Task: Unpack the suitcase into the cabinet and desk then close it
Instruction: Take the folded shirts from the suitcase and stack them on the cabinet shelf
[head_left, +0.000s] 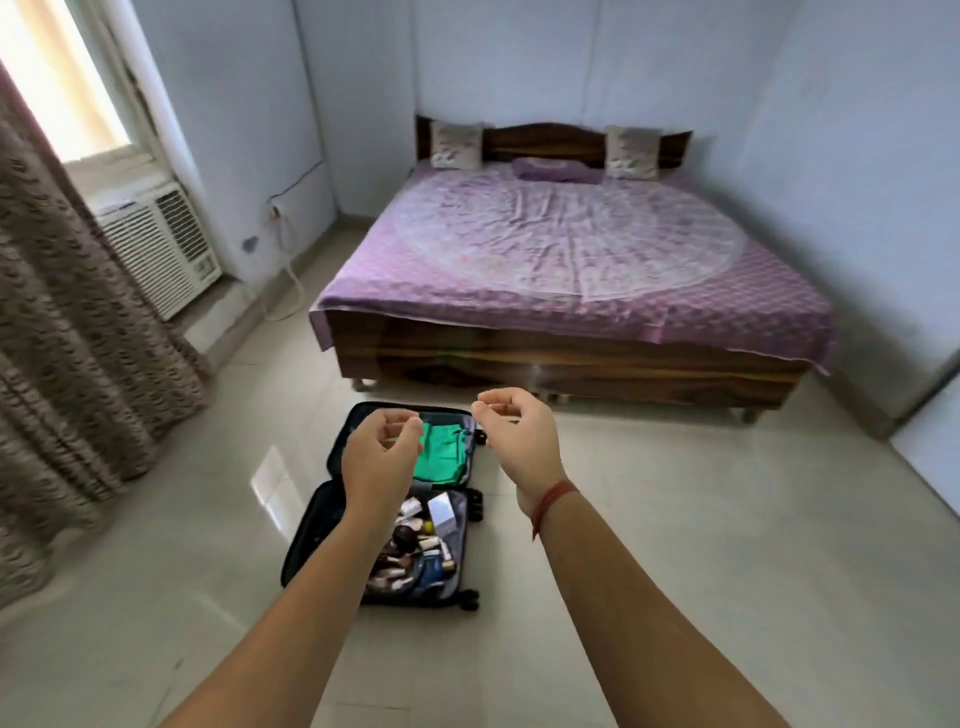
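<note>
The suitcase (311, 535) is lying open on the floor (675, 519) before the bed (571, 249), with a green garment (441, 452) in its far half and small toiletries (415, 551) in the near one. The person is holding the left hand (382, 457) and right hand (519, 441) above it, fingers (402, 422) loosely curled and gripping nothing. Unpacking seems barely begun. Crouching low and sliding both hands under the folded garment would likely be keeping it tidy.
</note>
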